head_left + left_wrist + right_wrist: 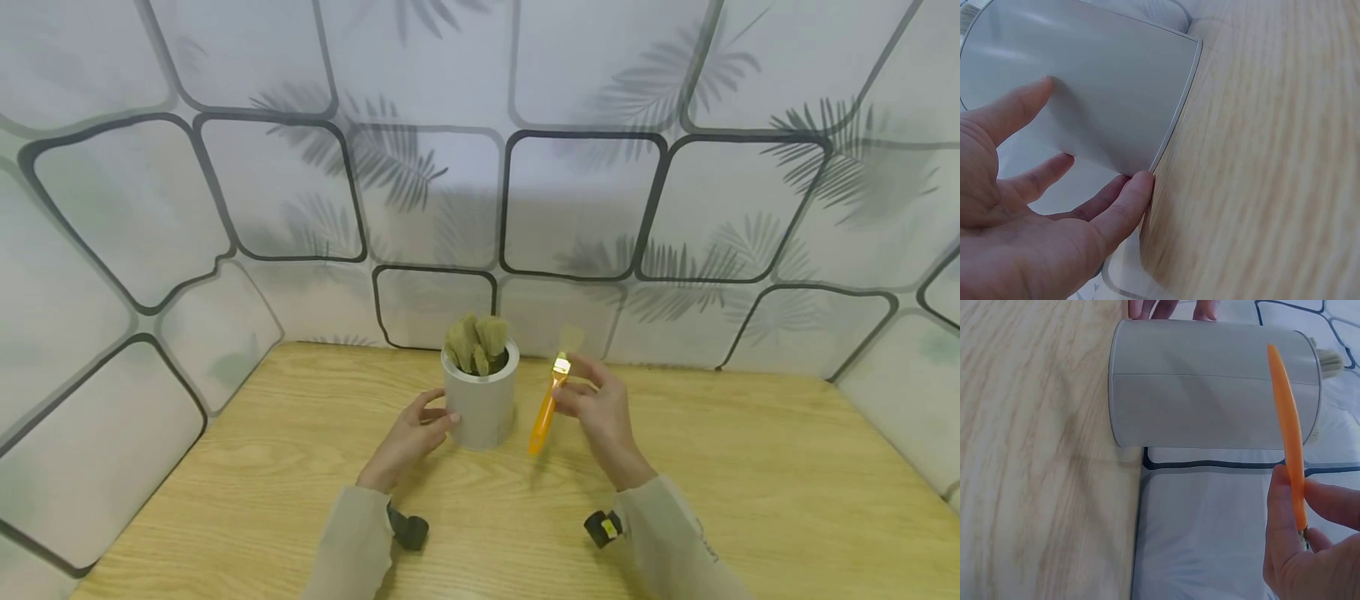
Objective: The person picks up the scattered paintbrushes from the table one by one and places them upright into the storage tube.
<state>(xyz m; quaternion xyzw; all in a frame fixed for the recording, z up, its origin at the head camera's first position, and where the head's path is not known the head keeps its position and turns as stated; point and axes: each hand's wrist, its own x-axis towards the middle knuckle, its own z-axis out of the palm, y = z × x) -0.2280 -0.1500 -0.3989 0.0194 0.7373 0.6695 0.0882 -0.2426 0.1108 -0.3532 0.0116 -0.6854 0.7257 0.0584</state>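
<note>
A pale grey cylindrical container point(482, 412) stands upright on the table, with several brushes point(474, 340) in it, bristle ends up. At its left side is my left hand point(411, 437). In the left wrist view, that hand's thumb and fingertips point(1141, 181) touch the container wall point(1104, 69), one of them low by the bottom edge. Right of the container, my right hand point(600, 408) pinches a paintbrush point(546, 417) with an orange handle, gold ferrule and pale bristles. The bristles point up, the handle end down. In the right wrist view, the orange handle point(1288, 415) overlaps the container.
The light wood-grain table point(750, 467) extends to both sides. Behind it hangs a pale backdrop point(585, 208) with dark outlined panels and grey leaf prints, close behind the container. Small dark devices point(408, 532) are strapped at both wrists, below light sleeves point(348, 542).
</note>
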